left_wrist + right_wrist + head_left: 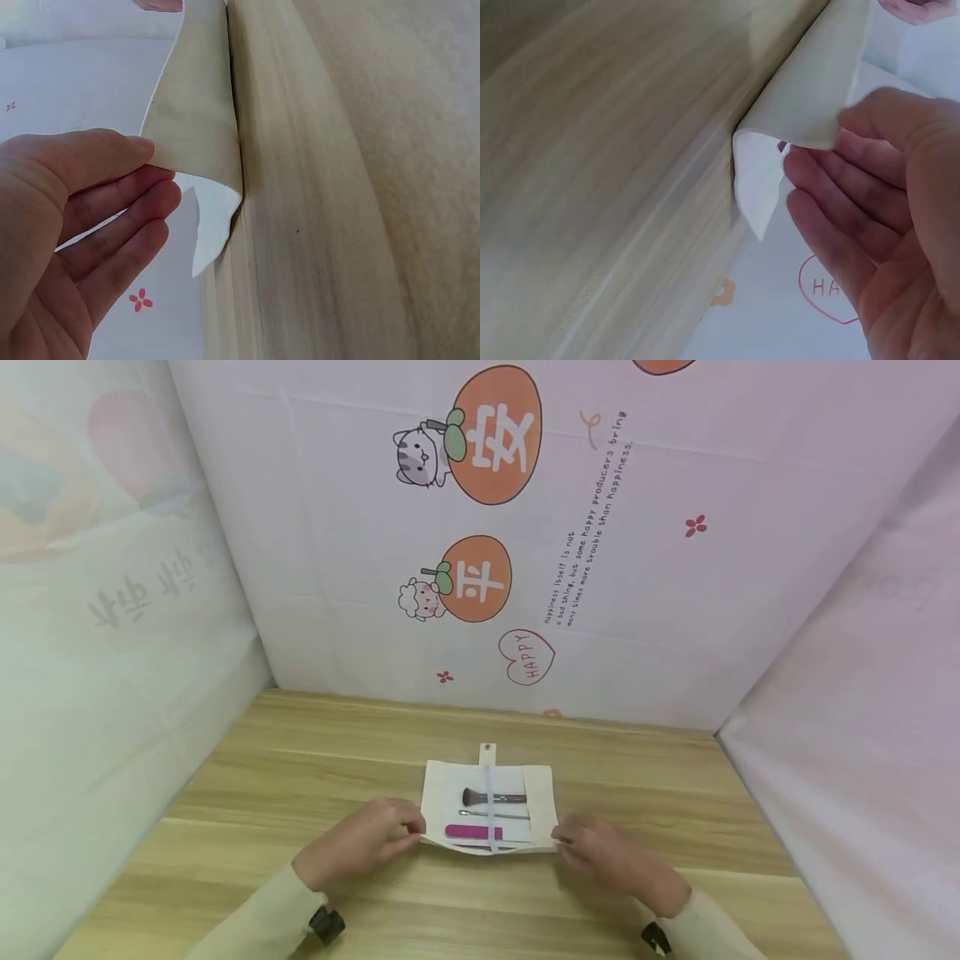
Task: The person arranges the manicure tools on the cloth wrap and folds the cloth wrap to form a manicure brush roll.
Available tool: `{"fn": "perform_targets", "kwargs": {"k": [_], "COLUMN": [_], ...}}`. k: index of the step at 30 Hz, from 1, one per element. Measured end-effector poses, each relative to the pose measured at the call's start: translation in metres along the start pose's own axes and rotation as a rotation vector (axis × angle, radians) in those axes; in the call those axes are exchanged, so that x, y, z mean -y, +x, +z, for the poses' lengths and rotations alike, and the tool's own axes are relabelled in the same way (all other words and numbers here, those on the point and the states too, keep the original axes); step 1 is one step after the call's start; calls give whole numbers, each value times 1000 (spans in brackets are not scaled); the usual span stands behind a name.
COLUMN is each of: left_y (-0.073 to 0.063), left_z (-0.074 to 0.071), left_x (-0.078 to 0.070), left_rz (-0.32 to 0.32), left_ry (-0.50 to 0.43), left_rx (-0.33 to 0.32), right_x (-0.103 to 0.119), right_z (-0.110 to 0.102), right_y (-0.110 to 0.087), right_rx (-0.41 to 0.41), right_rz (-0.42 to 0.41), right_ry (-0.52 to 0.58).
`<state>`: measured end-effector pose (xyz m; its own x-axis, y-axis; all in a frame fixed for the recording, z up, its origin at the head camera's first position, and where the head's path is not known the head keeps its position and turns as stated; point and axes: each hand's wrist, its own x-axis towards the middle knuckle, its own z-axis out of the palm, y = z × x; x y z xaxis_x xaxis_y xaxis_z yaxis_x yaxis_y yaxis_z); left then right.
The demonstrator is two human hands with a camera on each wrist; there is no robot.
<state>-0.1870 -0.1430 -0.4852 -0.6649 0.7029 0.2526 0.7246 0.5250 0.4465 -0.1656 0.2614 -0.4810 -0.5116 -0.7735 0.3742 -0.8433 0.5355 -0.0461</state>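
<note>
A cream fabric tool pouch [538,785] lies unfolded on the table, its snap tab [487,752] pointing away from me. Under its pale elastic band [491,806] are a dark makeup brush [471,797], a thin metal tool [467,812], a magenta nail file [468,832] and, partly hidden, a slim dark stick at the near edge. My left hand [378,833] pinches the near left corner between thumb and fingers. At the near right corner, my right hand [600,852] pinches the cloth. Both wrist views show the near edge raised off the table and curling over.
The wood-grain table [315,752] meets a printed white cloth wall [360,593] behind the pouch. More white cloth hangs at the left and right sides. A black wrist strap [327,924] shows on my left sleeve, and another [656,937] on the right.
</note>
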Motion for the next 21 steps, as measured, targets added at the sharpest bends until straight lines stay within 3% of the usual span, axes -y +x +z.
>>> {"fn": "perform_targets", "kwargs": {"k": [5,12,15,21], "left_y": [1,5,9,19], "left_z": [2,11,12,13], "left_x": [6,23,30,41], "left_rz": [-114,-206,-254,-305], "left_ry": [-98,-247,-297,-287], "left_rx": [-6,-11,-16,-16], "right_x": [-6,-18,-23,-30], "right_z": [5,14,18,22], "right_y": [9,17,20,23], "right_rx": [-34,68,79,93], "right_rz": [111,365,396,412], "right_ry": [79,203,226,229]}}
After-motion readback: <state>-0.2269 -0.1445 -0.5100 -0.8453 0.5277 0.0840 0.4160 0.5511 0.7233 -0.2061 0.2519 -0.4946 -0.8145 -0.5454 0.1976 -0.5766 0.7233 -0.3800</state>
